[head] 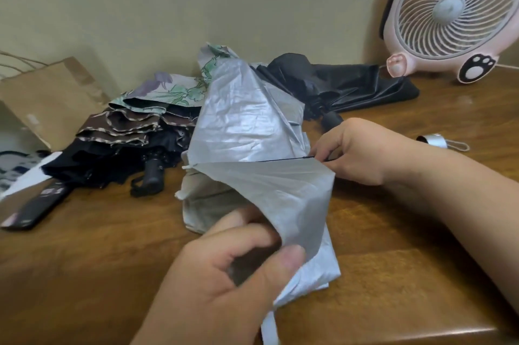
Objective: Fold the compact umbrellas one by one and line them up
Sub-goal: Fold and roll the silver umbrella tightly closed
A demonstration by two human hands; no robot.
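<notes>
The left hand pinches the silver umbrella canopy's near edge over the wooden table; the right hand grips a rib at its right side; no legible writing shows anywhere.

A home room — wooden counter against a plain beige wall. Domestic clutter: pink paw-print desk fan, brown paper bag, black remote — nothing commercial or industrial.
</notes>
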